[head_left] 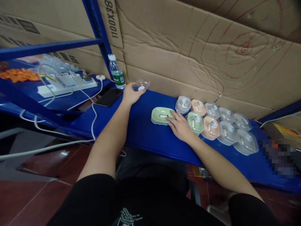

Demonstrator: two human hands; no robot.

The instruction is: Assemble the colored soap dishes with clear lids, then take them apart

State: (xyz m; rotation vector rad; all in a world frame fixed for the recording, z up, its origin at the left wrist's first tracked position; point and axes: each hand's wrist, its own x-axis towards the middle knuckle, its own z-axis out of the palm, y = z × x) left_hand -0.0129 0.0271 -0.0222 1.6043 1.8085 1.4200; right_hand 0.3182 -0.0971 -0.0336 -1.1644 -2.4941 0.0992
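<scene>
A clear plastic lid [142,84] with a white round spot is at the back of the blue table, gripped at its left side by my left hand [132,93]. The green container [160,115], with a white tab on top, lies near the middle. My right hand [180,125] rests on its right end with the fingers spread. Just right of that hand stand several small lidded containers in two rows: a green one [194,122], peach ones [211,127] and grey ones [227,132], each with a round sticker and a pale tab.
A water bottle [117,73] and a black phone [109,96] are at the left. Beyond the blue frame [100,47] lie a power strip [68,84], cables and orange pieces [20,75]. Cardboard [164,47] stands along the back of the table [145,138].
</scene>
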